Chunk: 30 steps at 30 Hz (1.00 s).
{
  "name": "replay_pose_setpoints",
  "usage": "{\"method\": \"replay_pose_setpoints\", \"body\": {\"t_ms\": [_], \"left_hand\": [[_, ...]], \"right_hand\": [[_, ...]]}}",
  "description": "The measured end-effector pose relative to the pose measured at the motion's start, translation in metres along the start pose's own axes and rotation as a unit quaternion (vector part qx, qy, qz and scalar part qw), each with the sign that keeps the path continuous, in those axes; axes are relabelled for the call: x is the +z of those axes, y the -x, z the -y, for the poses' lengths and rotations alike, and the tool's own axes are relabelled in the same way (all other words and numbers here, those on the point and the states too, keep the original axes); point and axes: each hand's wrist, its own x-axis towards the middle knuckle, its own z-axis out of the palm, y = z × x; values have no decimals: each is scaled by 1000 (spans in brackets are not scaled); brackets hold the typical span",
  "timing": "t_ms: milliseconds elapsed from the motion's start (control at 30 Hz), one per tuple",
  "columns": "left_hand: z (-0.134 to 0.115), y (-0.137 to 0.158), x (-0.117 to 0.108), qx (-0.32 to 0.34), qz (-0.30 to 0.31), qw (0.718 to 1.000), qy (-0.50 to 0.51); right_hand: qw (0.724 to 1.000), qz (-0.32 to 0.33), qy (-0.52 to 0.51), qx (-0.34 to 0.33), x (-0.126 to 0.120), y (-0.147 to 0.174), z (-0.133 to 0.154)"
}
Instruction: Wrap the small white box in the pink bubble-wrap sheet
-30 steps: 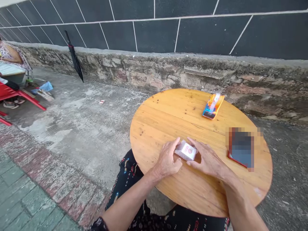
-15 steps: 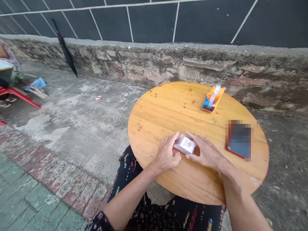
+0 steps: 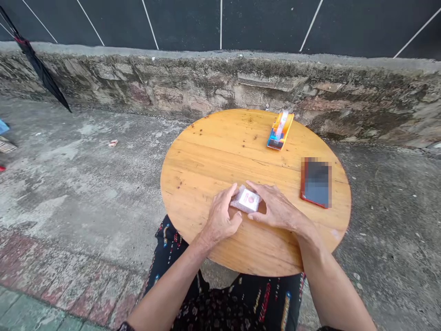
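Note:
A small white box point(image 3: 248, 199) with a red print, wrapped in clear bubble wrap, lies near the front of a round wooden table point(image 3: 206, 156). My left hand point(image 3: 222, 214) curves round its left side, thumb and fingers apart, the index fingertip close to the wrap. From the right, my right hand point(image 3: 275, 207) bends about the box's other end, its index finger at the far edge and its thumb at the near edge.
A yellow and blue tape dispenser point(image 3: 280, 131) stands at the table's far side. On the right lies a phone-like slab in a red case point(image 3: 315, 184), partly blurred out. A stone ledge point(image 3: 193, 87) runs behind the table; a black umbrella point(image 3: 41, 69) leans there at left.
My view has swung to the right, so the table and all on it appear further left. Both hands stay around the wrapped box, in nearly the same pose.

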Motion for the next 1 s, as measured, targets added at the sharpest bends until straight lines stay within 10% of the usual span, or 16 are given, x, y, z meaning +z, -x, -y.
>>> {"method": "replay_pose_setpoints", "body": {"t_ms": [1000], "left_hand": [[0,2,0,-7,-19,1000,19]], "right_hand": [[999,3,-38,-6,-6,2,-6]]}}
